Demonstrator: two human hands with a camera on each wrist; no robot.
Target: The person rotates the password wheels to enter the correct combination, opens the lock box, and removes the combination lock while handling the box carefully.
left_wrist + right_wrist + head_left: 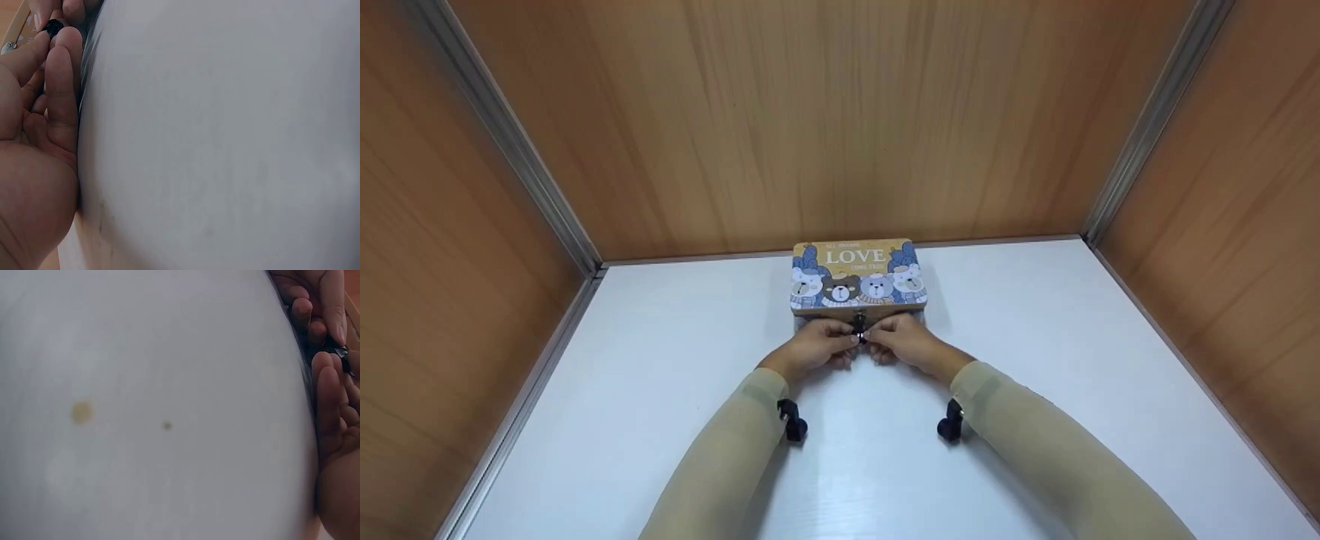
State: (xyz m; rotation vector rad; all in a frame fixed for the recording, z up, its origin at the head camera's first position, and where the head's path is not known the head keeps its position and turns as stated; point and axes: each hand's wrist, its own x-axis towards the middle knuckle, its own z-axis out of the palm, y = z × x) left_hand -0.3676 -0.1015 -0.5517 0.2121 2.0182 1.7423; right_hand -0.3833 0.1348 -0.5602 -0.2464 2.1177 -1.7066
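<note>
A tin box [851,274] with cartoon bears and the word LOVE on its lid stands shut near the back wall. At the clasp on its front hangs a small black padlock [859,321], with a shiny part at its lower end. From the left, my left hand [816,343] pinches the padlock between thumb and index finger. My right hand [907,341] pinches it from the other side, fingertips close to the left ones. In the left wrist view the black padlock [53,27] shows between the fingertips. Fingers partly cover it in the right wrist view.
The box stands on a white table [697,337]. A wooden back wall [847,127] rises right behind it, with wooden side walls [1222,262] left and right. Dark wrist cameras [793,421] hang beneath both sleeves.
</note>
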